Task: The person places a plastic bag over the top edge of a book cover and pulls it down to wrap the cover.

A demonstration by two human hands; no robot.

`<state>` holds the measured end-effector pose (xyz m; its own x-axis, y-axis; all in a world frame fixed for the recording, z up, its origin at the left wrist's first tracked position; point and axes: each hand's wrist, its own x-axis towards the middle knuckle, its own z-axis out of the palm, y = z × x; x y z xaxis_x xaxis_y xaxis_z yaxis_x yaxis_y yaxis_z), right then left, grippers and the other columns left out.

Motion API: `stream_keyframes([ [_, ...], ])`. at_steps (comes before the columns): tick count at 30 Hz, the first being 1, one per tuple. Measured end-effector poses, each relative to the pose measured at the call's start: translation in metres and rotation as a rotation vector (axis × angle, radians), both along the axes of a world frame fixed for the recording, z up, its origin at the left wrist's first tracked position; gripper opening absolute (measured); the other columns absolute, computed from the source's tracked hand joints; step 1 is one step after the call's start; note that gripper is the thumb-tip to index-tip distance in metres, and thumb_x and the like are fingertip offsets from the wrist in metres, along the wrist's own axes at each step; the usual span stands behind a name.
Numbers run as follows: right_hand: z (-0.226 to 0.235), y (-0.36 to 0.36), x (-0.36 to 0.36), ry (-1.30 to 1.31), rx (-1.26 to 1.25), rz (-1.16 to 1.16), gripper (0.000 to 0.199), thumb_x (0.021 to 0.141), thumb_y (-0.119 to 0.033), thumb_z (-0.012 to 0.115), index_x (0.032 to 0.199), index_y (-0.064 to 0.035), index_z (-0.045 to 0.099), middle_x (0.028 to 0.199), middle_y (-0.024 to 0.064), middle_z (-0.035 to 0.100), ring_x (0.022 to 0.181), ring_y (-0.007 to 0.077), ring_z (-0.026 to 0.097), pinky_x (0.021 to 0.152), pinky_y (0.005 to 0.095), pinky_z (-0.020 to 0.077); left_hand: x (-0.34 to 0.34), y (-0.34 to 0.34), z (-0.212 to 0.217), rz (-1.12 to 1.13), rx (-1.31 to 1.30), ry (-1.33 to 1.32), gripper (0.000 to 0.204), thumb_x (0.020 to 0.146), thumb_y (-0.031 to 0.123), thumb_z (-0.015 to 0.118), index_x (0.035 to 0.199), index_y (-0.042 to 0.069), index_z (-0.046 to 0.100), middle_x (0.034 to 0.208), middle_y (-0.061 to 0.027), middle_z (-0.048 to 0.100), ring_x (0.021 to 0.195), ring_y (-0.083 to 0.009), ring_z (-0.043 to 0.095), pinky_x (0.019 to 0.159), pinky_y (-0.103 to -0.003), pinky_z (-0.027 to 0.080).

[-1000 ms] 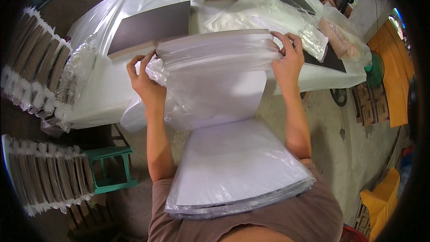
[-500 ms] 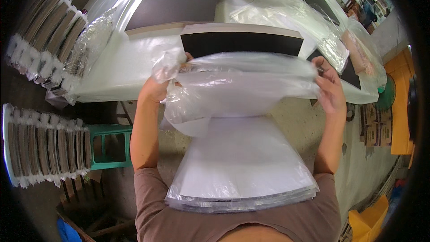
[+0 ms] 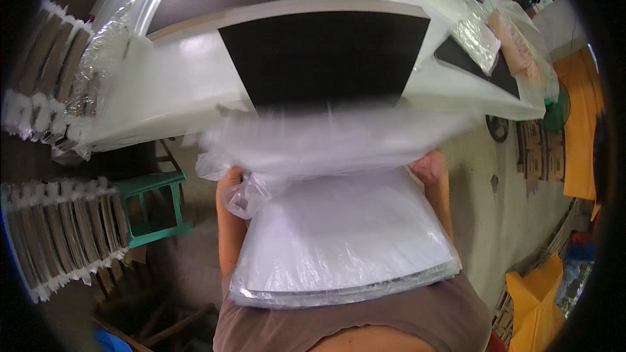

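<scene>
Translucent plastic bag (image 3: pixel 332 142), crumpled (partly blurred).

In front of me I see a white-covered table (image 3: pixel 169 85); to my left stands a green plastic stool (image 3: pixel 153 229). Past the grey floor (image 3: pixel 476 234) on my right are brown cartons (image 3: pixel 541 153), orange sheeting (image 3: pixel 578 137) and a pale wall (image 3: pixel 557 26).
</scene>
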<state>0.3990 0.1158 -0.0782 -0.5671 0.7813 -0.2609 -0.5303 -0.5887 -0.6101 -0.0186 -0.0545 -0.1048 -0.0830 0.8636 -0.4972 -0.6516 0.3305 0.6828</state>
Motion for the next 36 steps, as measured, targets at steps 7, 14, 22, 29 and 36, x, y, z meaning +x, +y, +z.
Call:
stream_keyframes([
  [7,0.068,-0.007,-0.036,-0.496,0.169,0.398,0.042,0.073,-0.009,0.059,0.110,-0.0069,0.039,0.082,0.0081,0.054,0.074,0.0140,0.051,0.067,0.0246,0.0397,0.009,-0.014,-0.026,0.093,0.099,-0.028,0.025,0.078,0.020,0.059,0.097,0.006,0.049,0.083,-0.0023,0.053,0.072,-0.0108,0.048,0.064,-0.023,0.040],
  [14,-0.067,0.024,-0.054,-0.729,0.084,0.300,0.038,0.071,-0.012,0.062,0.104,-0.0026,0.047,0.093,0.0124,0.053,0.085,0.0204,0.050,0.073,0.0302,0.0408,0.040,0.018,-0.032,0.120,-0.118,0.072,0.024,0.079,0.022,0.057,0.096,0.007,0.049,0.084,-0.0022,0.053,0.074,-0.0109,0.048,0.065,-0.024,0.039],
  [22,-0.045,0.047,-0.022,-1.102,0.733,0.436,0.044,0.064,-0.029,0.069,0.093,-0.0011,0.052,0.089,0.0084,0.054,0.077,0.0175,0.052,0.069,0.0293,0.0436,-0.024,0.012,0.011,0.463,-0.335,0.538,0.024,0.081,0.026,0.053,0.096,0.008,0.050,0.085,-0.0024,0.054,0.076,-0.0112,0.048,0.065,-0.024,0.039],
  [29,0.142,0.037,-0.031,-0.785,0.960,0.511,0.030,0.063,-0.013,0.071,0.085,-0.0043,0.052,0.074,-0.0003,0.050,0.066,0.0073,0.047,0.056,0.0211,0.0375,-0.123,-0.034,0.165,1.009,0.319,0.643,0.017,0.085,0.028,0.047,0.082,0.011,0.047,0.065,0.0015,0.043,0.058,-0.0090,0.041,0.047,-0.020,0.031],
  [36,0.226,-0.011,-0.175,-0.423,1.405,0.337,0.061,0.062,-0.022,0.074,0.111,-0.0045,0.042,0.091,0.0055,0.048,0.077,0.0112,0.045,0.064,0.0233,0.0358,0.025,0.063,0.197,0.569,0.187,0.722,0.019,0.084,0.027,0.050,0.081,0.008,0.051,0.066,-0.0020,0.050,0.061,-0.0112,0.047,0.051,-0.023,0.036],
])
